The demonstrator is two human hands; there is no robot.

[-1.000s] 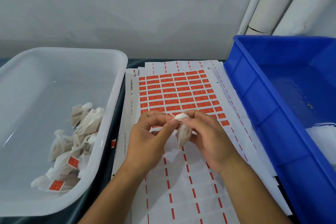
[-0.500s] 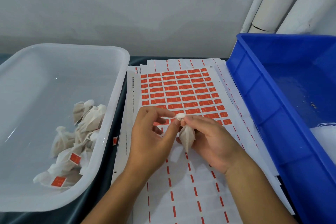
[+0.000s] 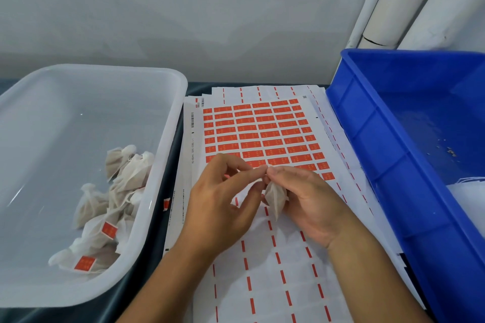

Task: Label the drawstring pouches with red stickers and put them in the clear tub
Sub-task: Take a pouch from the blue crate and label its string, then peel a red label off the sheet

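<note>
Pouch in hand: small pouch (image 3: 275,199) hangs over the sticker sheet (image 3: 262,136), its gathered top pinched by both hands.
Left hand (image 3: 223,207): thumb and forefinger pinch the pouch's top.
Right hand (image 3: 309,204): fingers curled round the pouch, gripping it.
Clear tub (image 3: 168,144): at left, holding a heap of pouches (image 3: 110,207), some bearing red stickers.
Blue bin (image 3: 380,165): at right.
</note>
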